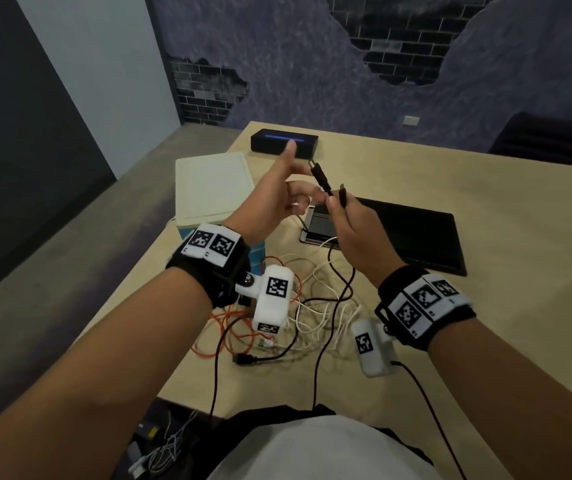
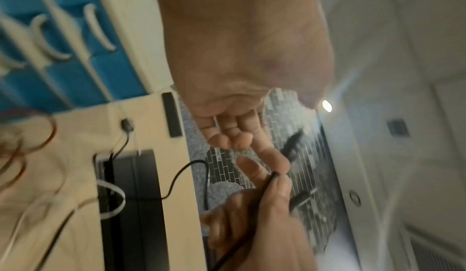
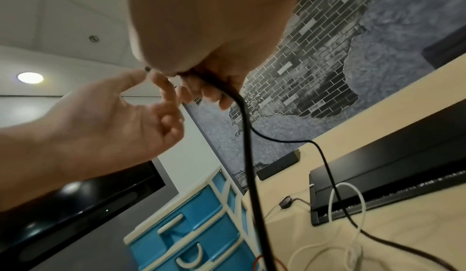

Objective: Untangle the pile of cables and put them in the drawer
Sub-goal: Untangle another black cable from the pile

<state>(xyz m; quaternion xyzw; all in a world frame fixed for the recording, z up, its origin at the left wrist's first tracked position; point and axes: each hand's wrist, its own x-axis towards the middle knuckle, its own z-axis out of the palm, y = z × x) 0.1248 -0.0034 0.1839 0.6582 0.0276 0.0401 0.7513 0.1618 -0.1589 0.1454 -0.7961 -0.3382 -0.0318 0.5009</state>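
My right hand (image 1: 333, 201) is raised above the table and pinches a black cable (image 1: 351, 285) just below its two plugs. One plug (image 1: 319, 175) and the other plug (image 1: 342, 195) stick up out of the grip. The cable hangs down in a loop toward my body. My left hand (image 1: 297, 178) is beside it with the thumb up; its index finger (image 2: 273, 156) touches the cable near a plug and grips nothing. A tangled pile of white, orange and black cables (image 1: 312, 313) lies on the table under my wrists. The blue drawer unit (image 3: 191, 225) stands at the table's left edge.
A black box with a blue light (image 1: 286, 145) lies at the table's far edge. A flat black slab (image 1: 416, 233) and a silver device (image 1: 319, 226) lie behind the pile. A dark chair (image 1: 547, 140) stands far right. More cables lie in a dark container (image 1: 159, 441) below the near edge.
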